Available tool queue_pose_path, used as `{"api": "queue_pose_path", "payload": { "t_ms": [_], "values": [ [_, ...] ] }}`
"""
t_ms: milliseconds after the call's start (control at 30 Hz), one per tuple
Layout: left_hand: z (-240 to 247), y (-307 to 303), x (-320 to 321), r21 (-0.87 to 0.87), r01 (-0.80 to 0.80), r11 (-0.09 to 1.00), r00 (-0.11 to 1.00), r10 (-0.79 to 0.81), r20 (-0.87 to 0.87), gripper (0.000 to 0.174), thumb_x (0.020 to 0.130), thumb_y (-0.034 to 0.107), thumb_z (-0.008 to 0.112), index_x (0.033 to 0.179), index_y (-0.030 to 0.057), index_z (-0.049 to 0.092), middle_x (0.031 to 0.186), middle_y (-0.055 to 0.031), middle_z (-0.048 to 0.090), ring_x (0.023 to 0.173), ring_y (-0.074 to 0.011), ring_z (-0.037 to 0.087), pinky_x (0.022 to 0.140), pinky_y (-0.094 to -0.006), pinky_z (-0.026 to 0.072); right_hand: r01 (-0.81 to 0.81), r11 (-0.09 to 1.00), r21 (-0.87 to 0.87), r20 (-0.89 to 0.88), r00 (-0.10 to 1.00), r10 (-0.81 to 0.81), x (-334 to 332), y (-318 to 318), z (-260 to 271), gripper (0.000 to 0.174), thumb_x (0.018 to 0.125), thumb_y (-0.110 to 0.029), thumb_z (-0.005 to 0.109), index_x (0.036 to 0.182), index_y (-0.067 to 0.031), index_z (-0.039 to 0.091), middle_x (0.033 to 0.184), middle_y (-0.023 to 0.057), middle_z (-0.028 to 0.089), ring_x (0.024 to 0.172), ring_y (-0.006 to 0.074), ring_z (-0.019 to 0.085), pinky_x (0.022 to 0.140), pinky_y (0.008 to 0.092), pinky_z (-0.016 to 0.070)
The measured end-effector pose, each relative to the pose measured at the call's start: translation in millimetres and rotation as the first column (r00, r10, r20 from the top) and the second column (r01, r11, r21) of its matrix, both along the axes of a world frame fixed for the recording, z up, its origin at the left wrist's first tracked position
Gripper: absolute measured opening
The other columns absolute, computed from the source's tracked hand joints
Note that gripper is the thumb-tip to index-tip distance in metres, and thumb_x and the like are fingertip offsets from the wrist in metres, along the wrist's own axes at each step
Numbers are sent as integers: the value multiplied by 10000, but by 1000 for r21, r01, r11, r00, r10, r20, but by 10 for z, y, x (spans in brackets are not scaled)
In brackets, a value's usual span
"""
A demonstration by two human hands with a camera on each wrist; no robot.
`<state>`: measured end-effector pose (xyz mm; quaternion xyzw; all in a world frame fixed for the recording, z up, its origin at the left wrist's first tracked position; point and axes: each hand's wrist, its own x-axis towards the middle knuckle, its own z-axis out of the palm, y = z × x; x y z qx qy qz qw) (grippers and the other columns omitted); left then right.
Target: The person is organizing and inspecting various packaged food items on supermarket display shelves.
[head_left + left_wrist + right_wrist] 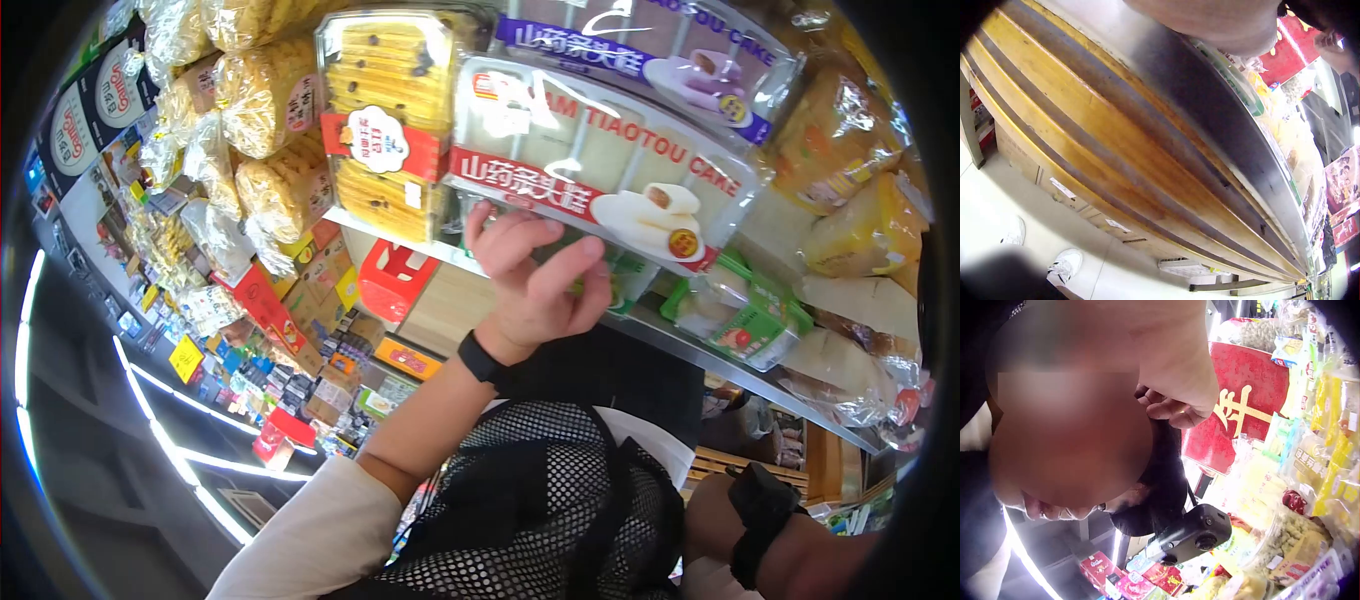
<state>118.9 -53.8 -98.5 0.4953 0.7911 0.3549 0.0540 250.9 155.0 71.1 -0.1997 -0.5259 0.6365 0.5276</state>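
Red-label cake pack (600,160): on the display shelf (715,358), purple-label cake pack (650,50) just behind it, pastry tray (388,130) to its left.

Head view. Probable fault: tipping or sliding of the red-label cake pack, caused by lifting at the front edge alone. Secondary fault: snagging on the purple-label cake pack, caused by overlap. Left hand (540,275): at the pack's front edge, fingers bent and spread, no clear pinch; firmness of contact impossible to tell.

Left wrist view. Possible fault: wrist striking the metal edge (1210,106) below the pack, caused by a low approach. Only skin in view at the top border; finger state not shown.

Right wrist view. Possible fault: unsupported far end, caused by one-handed handling. Right hand (1175,369): well apart from the pack, fingers bent; unable to tell whether pinching anything.
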Motion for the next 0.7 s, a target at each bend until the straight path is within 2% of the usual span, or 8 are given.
{"api": "queue_pose_path", "payload": {
  "t_ms": [100,333,700],
  "values": [
    [-38,3,-16,17,14,1000,998,-13,-58,531,672,119,725,1166,247,576,1129,-59,450,1020,-266,506,1088,-506,274,-12,1000,24,5,1000,12,-3,-16,16,257,906,-127,609,1152,-77,667,1076,28,664,1020,124,603,900,298,484],
    [-26,5,-1,4,-31,1000,997,31,-71,541,668,119,720,1175,235,569,1128,-64,442,1033,-257,494,1082,-514,278,-18,1000,6,14,1000,18,48,20,22,262,908,-88,604,1162,-55,661,1074,40,659,1003,127,606,885,296,489],
    [-32,5,-25,-27,12,1000,997,-14,-70,545,681,142,742,1188,188,548,1126,-81,453,1078,-265,464,1079,-517,271,-30,1000,5,30,999,30,164,218,-54,272,911,-26,597,1178,-20,652,1071,59,652,977,131,610,861,292,496]
  ]
}}
